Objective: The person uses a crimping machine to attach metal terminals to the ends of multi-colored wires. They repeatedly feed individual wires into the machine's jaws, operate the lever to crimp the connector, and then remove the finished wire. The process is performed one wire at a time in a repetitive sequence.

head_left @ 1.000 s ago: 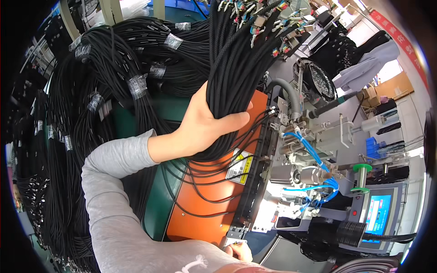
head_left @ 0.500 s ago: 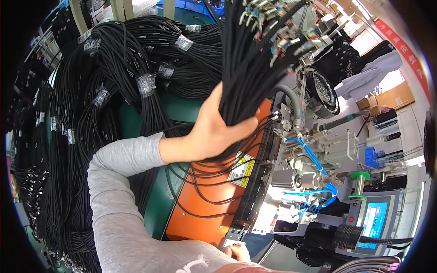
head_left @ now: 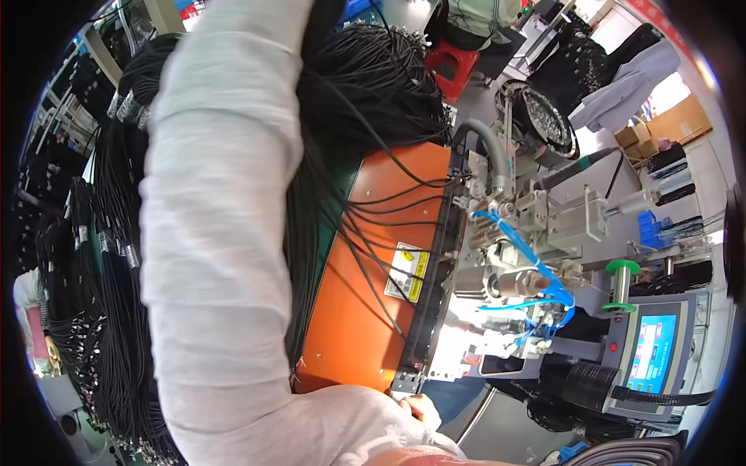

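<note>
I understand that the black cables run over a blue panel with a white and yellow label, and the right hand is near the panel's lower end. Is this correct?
Not quite: in the head view, the panel is orange. The black cables do run over it, it bears the label, and the right hand is near its lower end.

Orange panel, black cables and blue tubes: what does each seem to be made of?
Orange panel: probably painted metal, satin; flat, evenly coloured, with small fasteners and a soft sheen.
Black cables: likely rubber, plastic or woven covering, mostly matte; they bend in loose curves.
Blue tubes: apparently smooth plastic, solid-coloured, gently curving.
</note>
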Available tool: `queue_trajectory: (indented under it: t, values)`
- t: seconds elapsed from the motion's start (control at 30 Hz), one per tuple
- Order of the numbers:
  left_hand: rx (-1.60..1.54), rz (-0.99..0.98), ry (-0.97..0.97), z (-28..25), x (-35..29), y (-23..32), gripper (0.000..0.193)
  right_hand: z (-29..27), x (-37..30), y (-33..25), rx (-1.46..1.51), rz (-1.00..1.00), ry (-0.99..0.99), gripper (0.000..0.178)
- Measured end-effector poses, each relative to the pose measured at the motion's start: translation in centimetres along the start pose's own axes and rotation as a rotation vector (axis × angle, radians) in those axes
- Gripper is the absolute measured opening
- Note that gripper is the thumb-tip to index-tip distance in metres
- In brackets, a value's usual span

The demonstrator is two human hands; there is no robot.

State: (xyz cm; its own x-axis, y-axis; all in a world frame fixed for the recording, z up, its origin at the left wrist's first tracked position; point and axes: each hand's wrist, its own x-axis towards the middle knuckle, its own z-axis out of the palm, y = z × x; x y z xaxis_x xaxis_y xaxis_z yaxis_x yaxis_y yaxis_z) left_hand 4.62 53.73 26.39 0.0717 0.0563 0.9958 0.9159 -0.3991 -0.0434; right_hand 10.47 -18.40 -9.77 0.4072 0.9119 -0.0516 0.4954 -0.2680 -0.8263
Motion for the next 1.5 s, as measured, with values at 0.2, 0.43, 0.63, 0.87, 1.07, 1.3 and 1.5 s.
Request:
queue_trajectory:
  t: [0.2, 0.43, 0.63, 0.87, 1.07, 1.3, 1.5]
  values:
    - [-0.383, 0.070, -1.060, 4.6, -6.5, 1.2, 0.058, -0.9, 3.4, -4.7, 0.309, -0.159, 0.145, 0.018]
    - [-0.811, -0.081, -0.486, -23.2, -4.4, 4.7, 0.023, 0.2, 4.2, -7.6, 0.144, -0.445, 0.333, 0.010]
    - [-0.256, -0.199, -1.277, -31.7, -15.8, -1.2, 0.047, -1.3, 7.7, -10.0, 0.116, -0.331, -0.261, 0.018]
    - [-1.134, -1.121, -1.214, -32.6, -30.6, -0.6, 0.063, 6.0, 17.3, -16.4, 0.533, -0.125, -0.383, 0.064]
    - [-1.433, -1.411, -1.122, -37.3, -28.2, 4.0, 0.039, 10.5, 20.8, -16.8, 1.038, 0.025, -0.461, 0.036]
    - [-0.826, -0.930, -1.355, -42.4, -26.3, 1.6, 0.033, 11.2, 17.3, -16.3, 1.152, 0.154, -0.552, 0.026]
    - [-0.762, -0.886, -1.398, -43.6, -27.5, 0.7, 0.031, 11.0, 16.3, -16.8, 1.069, 0.155, -0.616, 0.023]
